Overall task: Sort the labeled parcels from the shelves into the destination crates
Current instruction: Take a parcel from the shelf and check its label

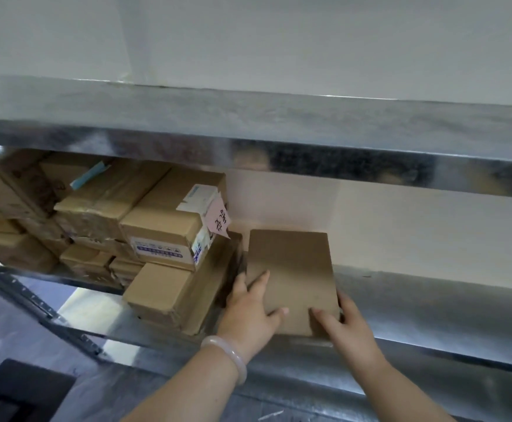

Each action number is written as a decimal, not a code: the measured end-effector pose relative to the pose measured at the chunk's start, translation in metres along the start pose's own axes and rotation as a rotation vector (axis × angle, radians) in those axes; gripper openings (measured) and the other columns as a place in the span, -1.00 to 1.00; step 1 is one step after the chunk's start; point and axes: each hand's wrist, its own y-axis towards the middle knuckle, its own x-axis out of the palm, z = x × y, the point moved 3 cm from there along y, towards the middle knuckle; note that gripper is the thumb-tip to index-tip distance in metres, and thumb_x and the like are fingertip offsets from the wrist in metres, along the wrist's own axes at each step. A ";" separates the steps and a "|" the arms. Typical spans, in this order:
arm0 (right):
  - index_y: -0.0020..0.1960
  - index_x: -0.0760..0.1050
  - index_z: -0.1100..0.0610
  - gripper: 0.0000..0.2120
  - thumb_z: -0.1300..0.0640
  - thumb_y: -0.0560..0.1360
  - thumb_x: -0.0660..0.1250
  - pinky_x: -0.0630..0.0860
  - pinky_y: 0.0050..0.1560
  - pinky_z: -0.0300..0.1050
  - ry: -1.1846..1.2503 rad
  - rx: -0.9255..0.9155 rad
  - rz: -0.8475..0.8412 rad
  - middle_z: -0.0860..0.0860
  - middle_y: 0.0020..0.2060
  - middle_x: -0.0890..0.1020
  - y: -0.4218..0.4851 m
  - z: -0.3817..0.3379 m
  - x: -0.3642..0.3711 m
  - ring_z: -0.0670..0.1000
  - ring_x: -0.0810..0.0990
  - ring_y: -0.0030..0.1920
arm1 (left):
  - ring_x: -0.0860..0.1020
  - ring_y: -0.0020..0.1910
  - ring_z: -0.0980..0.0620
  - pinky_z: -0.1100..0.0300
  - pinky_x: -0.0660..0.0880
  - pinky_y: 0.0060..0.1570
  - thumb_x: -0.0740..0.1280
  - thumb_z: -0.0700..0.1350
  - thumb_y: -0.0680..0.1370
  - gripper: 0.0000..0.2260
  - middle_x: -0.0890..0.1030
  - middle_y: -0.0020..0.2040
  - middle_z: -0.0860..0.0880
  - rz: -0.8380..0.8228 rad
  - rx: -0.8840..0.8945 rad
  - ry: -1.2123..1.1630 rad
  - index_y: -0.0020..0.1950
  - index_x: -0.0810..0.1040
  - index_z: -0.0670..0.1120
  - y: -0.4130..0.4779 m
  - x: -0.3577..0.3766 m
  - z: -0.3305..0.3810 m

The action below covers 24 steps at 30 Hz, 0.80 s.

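Observation:
A plain brown cardboard parcel (291, 269) lies flat on the metal shelf (431, 315), near its front edge. My left hand (248, 312) grips the parcel's near left corner, thumb on top and fingers down its left side. My right hand (349, 324) grips the near right corner, thumb on top and fingers round the right edge. No label shows on the parcel's top face. A pale bangle sits on my left wrist.
A pile of several cardboard parcels (163, 236) fills the shelf to the left, one bearing a pink handwritten note (219, 219). Another metal shelf (248, 123) hangs close above. A dark mat (20, 391) lies on the floor at lower left.

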 end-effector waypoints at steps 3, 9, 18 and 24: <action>0.15 0.49 -0.18 -0.73 0.17 0.57 0.31 0.43 -0.26 -0.53 0.137 -0.042 0.113 -0.35 -0.10 0.64 -0.019 -0.011 -0.011 -0.41 0.57 -0.10 | -0.05 0.59 -0.02 0.13 0.09 0.47 0.38 0.20 0.52 -0.29 -0.13 0.61 0.06 0.047 0.057 -0.059 0.57 0.08 0.28 -0.017 -0.002 0.006; 0.19 0.57 -0.03 -0.74 0.12 0.66 0.14 0.56 -0.01 -0.15 0.305 -0.153 0.287 -0.17 0.04 0.67 -0.068 -0.041 -0.016 -0.21 0.62 0.06 | -0.03 0.56 0.15 0.29 0.06 0.37 0.41 0.20 0.49 -0.30 -0.11 0.56 0.24 0.157 0.207 -0.255 0.53 0.11 0.36 -0.068 -0.028 0.010; 0.45 0.29 -0.18 -0.18 -0.25 0.22 0.39 0.46 -0.04 -0.26 0.378 -0.133 0.110 -0.13 0.24 0.48 -0.172 -0.069 0.030 -0.17 0.55 0.15 | 0.12 0.41 0.25 0.18 0.22 0.42 0.37 0.39 0.39 -0.38 0.02 0.41 0.39 0.278 0.314 -0.350 0.33 0.08 0.57 -0.179 -0.096 -0.029; 0.40 0.30 -0.26 -0.08 -0.30 0.09 0.54 0.51 0.03 -0.18 0.162 -0.245 0.090 -0.23 0.11 0.57 -0.231 -0.100 0.091 -0.25 0.58 0.06 | -0.10 0.59 0.04 -0.01 0.03 0.55 0.11 0.74 -0.05 0.28 -0.21 0.61 0.10 0.154 0.082 -0.294 0.58 -0.19 0.28 -0.230 -0.128 -0.067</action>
